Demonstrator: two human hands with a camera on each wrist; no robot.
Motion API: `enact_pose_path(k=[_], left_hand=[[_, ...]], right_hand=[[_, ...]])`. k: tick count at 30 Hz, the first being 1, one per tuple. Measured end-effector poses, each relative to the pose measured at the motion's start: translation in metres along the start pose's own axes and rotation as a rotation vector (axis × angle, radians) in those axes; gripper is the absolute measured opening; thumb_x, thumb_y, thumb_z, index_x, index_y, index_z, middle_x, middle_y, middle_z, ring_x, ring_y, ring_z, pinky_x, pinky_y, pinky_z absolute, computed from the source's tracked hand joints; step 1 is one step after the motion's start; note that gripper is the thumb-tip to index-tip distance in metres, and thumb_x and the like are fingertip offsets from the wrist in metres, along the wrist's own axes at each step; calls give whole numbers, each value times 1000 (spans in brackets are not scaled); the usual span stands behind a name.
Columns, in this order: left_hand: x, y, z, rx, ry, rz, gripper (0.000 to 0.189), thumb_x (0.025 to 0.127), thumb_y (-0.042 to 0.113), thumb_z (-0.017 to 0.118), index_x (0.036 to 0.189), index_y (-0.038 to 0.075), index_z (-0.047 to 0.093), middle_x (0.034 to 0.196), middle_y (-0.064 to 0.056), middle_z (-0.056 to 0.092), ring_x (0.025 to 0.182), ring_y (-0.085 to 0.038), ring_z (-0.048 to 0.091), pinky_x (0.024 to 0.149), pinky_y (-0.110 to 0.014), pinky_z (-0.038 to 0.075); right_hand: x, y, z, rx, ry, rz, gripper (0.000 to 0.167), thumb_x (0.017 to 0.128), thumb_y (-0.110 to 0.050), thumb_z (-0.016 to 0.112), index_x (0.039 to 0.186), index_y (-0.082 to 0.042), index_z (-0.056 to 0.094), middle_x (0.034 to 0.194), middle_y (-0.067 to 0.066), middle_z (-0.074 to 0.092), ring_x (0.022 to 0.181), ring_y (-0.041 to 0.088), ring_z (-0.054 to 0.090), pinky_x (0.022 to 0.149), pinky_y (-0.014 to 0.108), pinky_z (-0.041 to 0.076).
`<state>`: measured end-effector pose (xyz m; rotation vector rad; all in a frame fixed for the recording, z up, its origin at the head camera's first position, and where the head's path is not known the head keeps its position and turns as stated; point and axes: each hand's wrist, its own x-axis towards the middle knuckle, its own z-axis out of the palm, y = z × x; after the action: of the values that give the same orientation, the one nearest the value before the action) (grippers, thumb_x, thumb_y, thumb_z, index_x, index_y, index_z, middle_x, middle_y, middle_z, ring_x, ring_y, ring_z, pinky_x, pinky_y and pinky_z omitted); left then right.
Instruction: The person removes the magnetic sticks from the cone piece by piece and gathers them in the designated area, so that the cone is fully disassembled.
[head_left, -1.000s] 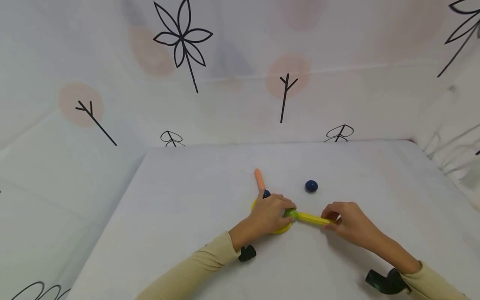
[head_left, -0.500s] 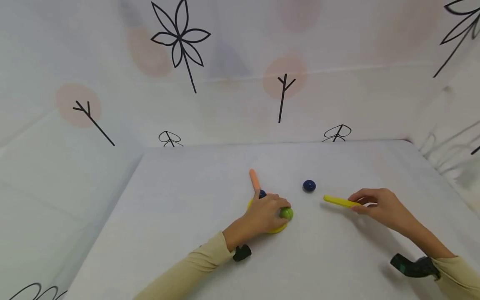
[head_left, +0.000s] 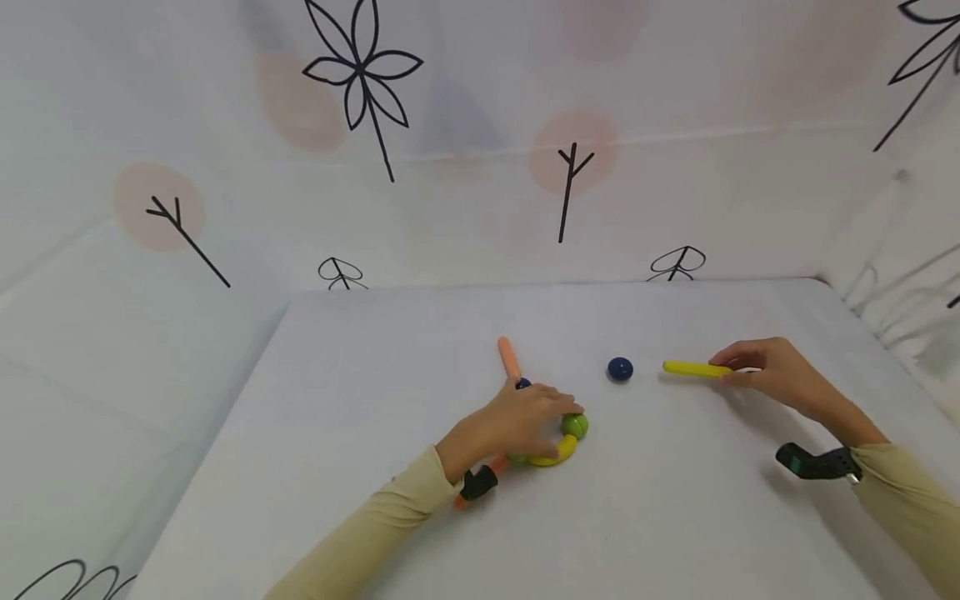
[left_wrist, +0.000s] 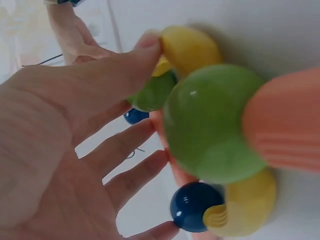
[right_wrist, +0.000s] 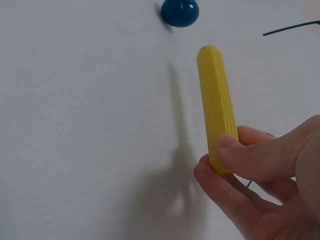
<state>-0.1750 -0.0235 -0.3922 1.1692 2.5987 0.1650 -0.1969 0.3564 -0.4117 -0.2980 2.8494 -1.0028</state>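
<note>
My right hand pinches one end of a straight yellow magnetic stick between thumb and fingers; its other end points left. In the right wrist view this stick is above the white surface, its shadow beside it. My left hand lies over a joined figure of balls and sticks, partly hiding it. The left wrist view shows its thumb at a curved yellow piece and loosely spread fingers near a blue ball. A green ball joins a coral stick. Another green ball sits by the fingertips.
A loose dark blue ball lies on the white table between the figure and the yellow stick. A coral stick projects from the figure's far side. Black wrist cameras hang below both forearms. A patterned cloth wall rises behind.
My right hand has drawn the yellow stick away from the green ball, to the right and farther back. My left hand stays over the figure, its thumb moved off the green ball.
</note>
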Motion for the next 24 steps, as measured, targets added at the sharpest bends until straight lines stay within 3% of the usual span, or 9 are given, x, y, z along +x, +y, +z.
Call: enact_pose_path(k=[4, 9, 13, 18, 21, 24], left_hand=[[-2, -1, -5, 10, -37, -13, 66, 80, 34, 75, 140, 31, 46, 144, 11, 42, 133, -10, 33, 103, -57, 26], [-5, 0, -4, 38, -5, -19, 69, 78, 44, 76, 139, 30, 47, 142, 12, 44, 128, -11, 40, 92, -46, 33], [-7, 4, 0, 46, 23, -83, 72, 76, 53, 73, 140, 30, 46, 141, 13, 45, 122, -12, 43, 84, -40, 35], [-10, 7, 3, 115, 64, -168, 76, 78, 61, 66, 143, 30, 41, 138, 9, 47, 117, -16, 46, 85, -47, 38], [-12, 2, 4, 99, 73, -152, 75, 80, 60, 65, 143, 29, 40, 139, 6, 47, 118, -18, 45, 85, -46, 39], [-16, -6, 2, -10, 19, -78, 71, 81, 53, 68, 142, 31, 40, 147, 5, 36, 130, -17, 35, 95, -48, 36]], right_hand=[[15, 4, 2, -1, -16, 38, 26, 84, -8, 69, 109, 0, 68, 108, 20, 64, 104, 39, 55, 70, 27, 50], [23, 6, 4, 6, -10, 84, 27, 85, -9, 68, 109, 1, 67, 109, 23, 63, 104, 39, 53, 67, 26, 48], [23, 7, 5, -3, 12, 78, 25, 84, -8, 69, 107, 2, 68, 107, 23, 63, 101, 39, 55, 68, 29, 50], [24, 4, 8, -18, 26, 51, 24, 83, -7, 68, 105, 3, 68, 105, 23, 63, 97, 38, 57, 74, 41, 53], [23, 4, 9, -19, 19, 61, 26, 84, -9, 68, 107, 3, 67, 107, 25, 62, 97, 39, 57, 75, 45, 53], [21, 4, 8, -28, 13, 80, 28, 84, -11, 70, 109, 3, 66, 109, 28, 60, 97, 42, 57, 75, 47, 52]])
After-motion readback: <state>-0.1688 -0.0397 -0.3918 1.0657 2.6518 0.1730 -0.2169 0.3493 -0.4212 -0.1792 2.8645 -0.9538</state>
